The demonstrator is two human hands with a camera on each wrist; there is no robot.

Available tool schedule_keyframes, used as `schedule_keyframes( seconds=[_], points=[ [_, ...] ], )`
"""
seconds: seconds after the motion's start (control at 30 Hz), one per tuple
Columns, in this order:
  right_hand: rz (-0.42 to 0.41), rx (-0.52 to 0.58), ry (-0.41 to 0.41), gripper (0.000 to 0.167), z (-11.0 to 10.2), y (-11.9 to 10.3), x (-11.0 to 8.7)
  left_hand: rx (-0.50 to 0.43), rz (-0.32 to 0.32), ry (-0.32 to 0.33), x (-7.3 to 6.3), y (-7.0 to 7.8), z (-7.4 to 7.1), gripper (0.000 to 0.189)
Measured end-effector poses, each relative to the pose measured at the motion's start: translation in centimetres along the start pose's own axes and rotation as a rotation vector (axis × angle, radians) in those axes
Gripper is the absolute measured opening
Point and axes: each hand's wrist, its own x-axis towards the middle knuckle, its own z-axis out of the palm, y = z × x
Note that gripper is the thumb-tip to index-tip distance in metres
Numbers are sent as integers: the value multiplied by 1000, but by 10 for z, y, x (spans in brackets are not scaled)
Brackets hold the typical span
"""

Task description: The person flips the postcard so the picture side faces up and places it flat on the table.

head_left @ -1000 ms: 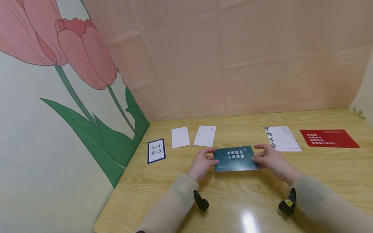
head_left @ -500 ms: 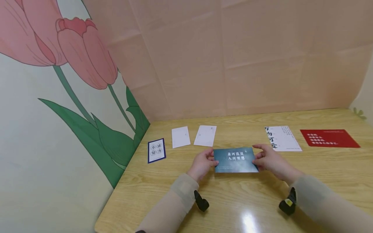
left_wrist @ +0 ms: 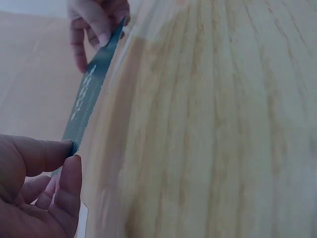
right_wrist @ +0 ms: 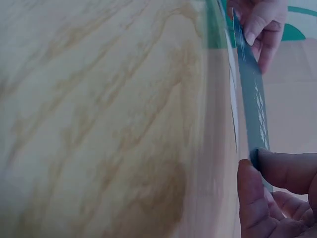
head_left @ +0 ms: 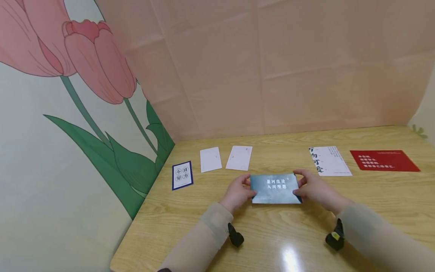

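A dark teal card (head_left: pixel 273 192) with white Chinese lettering spans the space between both hands, its face catching a pale sheen in the head view. My left hand (head_left: pixel 236 193) pinches its left end between thumb and fingers. At the other end my right hand (head_left: pixel 314 189) pinches it the same way. Seen from the left wrist, the card (left_wrist: pixel 86 101) is nearly edge-on above the wood surface, thumb on its printed face. The right wrist view shows the card (right_wrist: pixel 252 94) likewise raised over the table, the left hand (right_wrist: pixel 265 25) at its far end.
On the wooden table (head_left: pixel 272 241) lie a blue-bordered card (head_left: pixel 182 180), two white cards, left (head_left: pixel 210 160) and right (head_left: pixel 239 158), a white card with black lettering (head_left: pixel 331 161) and a red card (head_left: pixel 384 160). A pinkish cloth (head_left: pixel 258 75) hangs behind; a tulip-printed wall (head_left: pixel 85 151) borders the left.
The teal card has tilted, its face turning paler with reflected light, and has shifted slightly toward the near side. Both hands keep their pinch; the other cards lie where they were.
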Motion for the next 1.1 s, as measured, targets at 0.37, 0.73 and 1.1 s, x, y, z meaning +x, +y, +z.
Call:
schedule_keyframes(
  seconds=[0.37,0.73,1.1],
  points=[
    [10,-249,60,69,6,4,11,273,17,43,6,-2,9,66],
    [-20,-374,73,63,8,5,18,564,35,74,10,-5,14,62],
    [-16,-473,98,65,9,6,18,623,-28,38,13,-6,14,58]
  ],
)
